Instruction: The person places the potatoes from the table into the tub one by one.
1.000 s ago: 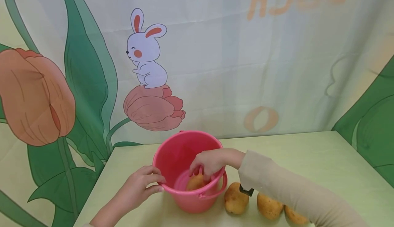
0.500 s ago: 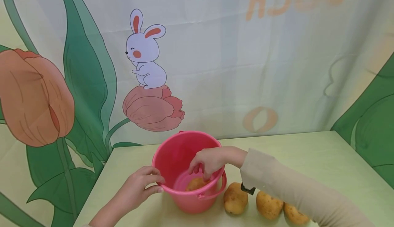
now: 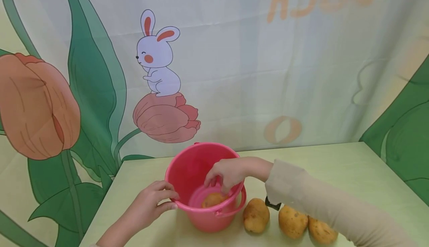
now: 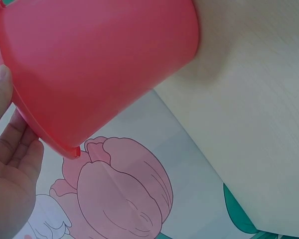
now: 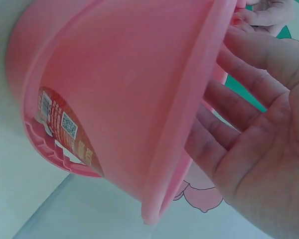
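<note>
A pink bucket (image 3: pixel 211 221) stands on the table, and a potato (image 3: pixel 212 200) lies inside on its bottom. My left hand (image 3: pixel 156 198) holds the bucket's rim at the left; the left wrist view shows the thumb (image 4: pixel 1 92) on the outer wall side and fingers at the lip. My right hand (image 3: pixel 229 173) reaches over the right side of the rim, fingers loosely bent and pointing down above the potato. In the right wrist view those fingers (image 5: pixel 234 107) extend behind the rim, their tips hidden by the bucket wall (image 5: pixel 129 89).
Right of the bucket, a row of three potatoes lies on the table: one nearest the bucket (image 3: pixel 256 216), a middle potato (image 3: pixel 292 222) and a third potato (image 3: pixel 321 232) partly under the sleeve. The bucket's handle (image 3: pixel 242 204) hangs on its right side. A printed curtain (image 3: pixel 228 72) stands behind.
My right hand has let go of the potato, which settled onto the bucket's bottom, and has risen slightly with the sleeve shifting right. The left hand stays on the rim.
</note>
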Tool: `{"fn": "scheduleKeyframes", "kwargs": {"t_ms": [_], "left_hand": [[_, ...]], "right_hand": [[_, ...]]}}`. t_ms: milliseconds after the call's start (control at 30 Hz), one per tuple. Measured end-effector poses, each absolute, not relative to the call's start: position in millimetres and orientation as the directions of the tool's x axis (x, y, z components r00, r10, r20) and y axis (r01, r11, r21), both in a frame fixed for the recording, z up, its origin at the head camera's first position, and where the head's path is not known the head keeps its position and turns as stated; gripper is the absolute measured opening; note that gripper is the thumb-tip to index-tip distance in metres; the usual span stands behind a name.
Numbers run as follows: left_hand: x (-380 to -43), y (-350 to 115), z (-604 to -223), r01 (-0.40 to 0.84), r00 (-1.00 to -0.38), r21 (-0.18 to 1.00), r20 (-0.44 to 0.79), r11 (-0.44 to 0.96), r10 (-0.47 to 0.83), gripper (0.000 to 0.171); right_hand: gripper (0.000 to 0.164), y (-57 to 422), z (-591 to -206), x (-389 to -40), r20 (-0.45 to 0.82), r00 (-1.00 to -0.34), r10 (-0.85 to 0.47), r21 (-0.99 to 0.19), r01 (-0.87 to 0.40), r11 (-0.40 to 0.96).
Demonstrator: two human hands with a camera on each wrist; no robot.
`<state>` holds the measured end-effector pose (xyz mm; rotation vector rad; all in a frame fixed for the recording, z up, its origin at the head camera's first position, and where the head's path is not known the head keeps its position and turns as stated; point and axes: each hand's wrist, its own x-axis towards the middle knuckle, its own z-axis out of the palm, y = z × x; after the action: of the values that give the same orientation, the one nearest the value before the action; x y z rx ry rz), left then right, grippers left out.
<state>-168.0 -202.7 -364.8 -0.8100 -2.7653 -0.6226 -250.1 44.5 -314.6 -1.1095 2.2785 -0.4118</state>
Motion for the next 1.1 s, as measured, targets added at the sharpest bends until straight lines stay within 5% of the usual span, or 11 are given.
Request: {"fn": "scheduleKeyframes", "kwargs": {"t_ms": [767, 1100], "left_hand": [[-170, -204, -367, 0.572, -0.817, 0.326, 0.313, 0.753, 0.485, 0.018], [-169, -203, -366, 0.551, -0.832, 0.34, 0.293, 0.762, 0.471, 0.018]], "right_hand": [[0.039, 74, -301, -251, -0.288, -0.534, -0.795, -0.549, -0.587, 0.594], [0.018, 95, -297, -257, -0.193, -0.53, -0.826, -0.608, -0.596, 0.525]]}}
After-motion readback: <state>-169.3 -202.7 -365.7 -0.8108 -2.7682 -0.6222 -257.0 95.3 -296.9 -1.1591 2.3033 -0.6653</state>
